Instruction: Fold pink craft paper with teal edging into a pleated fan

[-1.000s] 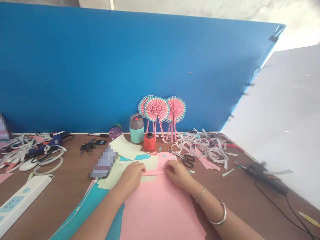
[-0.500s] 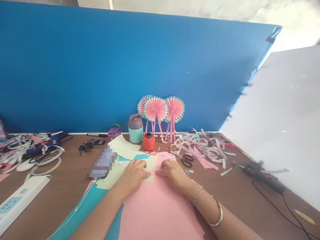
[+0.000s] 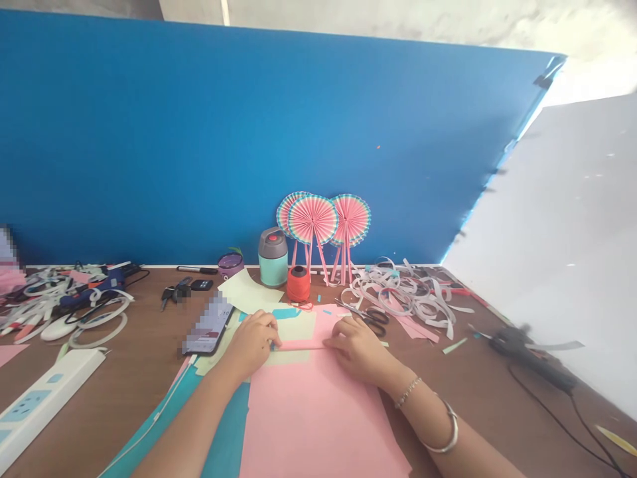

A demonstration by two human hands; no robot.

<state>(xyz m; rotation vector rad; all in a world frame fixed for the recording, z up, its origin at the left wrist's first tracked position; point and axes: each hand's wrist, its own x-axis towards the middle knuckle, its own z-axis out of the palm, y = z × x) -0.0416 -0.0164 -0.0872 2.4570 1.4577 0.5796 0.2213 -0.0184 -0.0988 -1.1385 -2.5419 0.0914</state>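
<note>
A narrow folded strip of pink paper (image 3: 301,344) runs crosswise between my hands. My left hand (image 3: 255,340) pinches its left end, with a bit of blue at the fingertips. Curled fingers of my right hand (image 3: 355,348) grip the strip's right end, and the fingertips are partly hidden. Beneath lie a large pink sheet (image 3: 318,418) and a pale green paper (image 3: 298,330). Blue paper (image 3: 226,431) shows under my left forearm. Beyond my right hand are scissors (image 3: 377,321).
Round pleated paper fans (image 3: 312,218) lean on the blue partition (image 3: 199,133). Before them stand a turquoise flask (image 3: 273,265) and a red thread spool (image 3: 298,287). A phone (image 3: 209,325) and power strip (image 3: 44,395) lie left; paper curls (image 3: 398,289) and a glue gun (image 3: 530,358) lie right.
My hands have moved apart along the pink strip, the left one going left and the right one slightly right. More of the strip shows between them. The view has shifted slightly.
</note>
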